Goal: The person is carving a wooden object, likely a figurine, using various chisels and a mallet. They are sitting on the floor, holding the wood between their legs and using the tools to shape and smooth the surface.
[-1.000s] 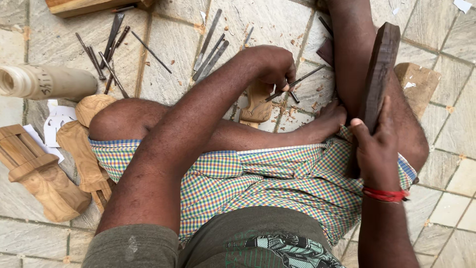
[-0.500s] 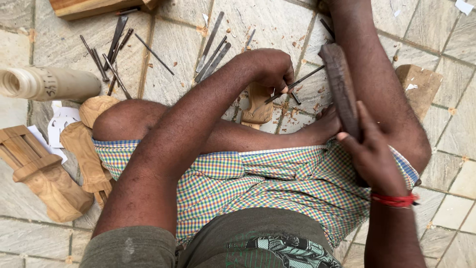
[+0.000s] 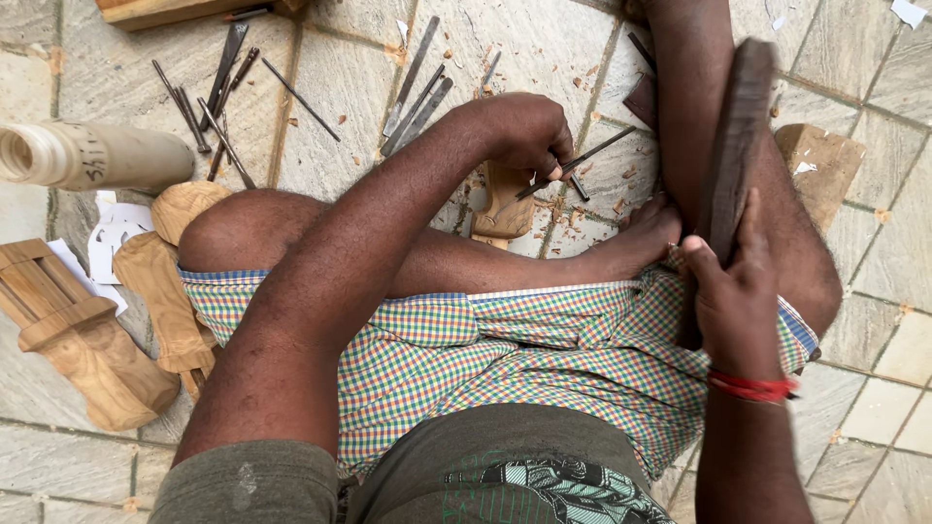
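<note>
Dark wooden mallet (image 3: 730,155) stands near-upright in the clenched right hand (image 3: 733,291); left hand (image 3: 519,131) grips a slanting chisel (image 3: 578,160).

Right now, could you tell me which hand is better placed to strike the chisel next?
The right hand, probably: it grips the dark wooden mallet, raised beside the leg. The left hand is busy holding the chisel against the small wooden piece.

Single head view, worn on me. Looks straight down, close, over my lap to stone floor (image 3: 544,49) filling upper frame. No second view.
</note>
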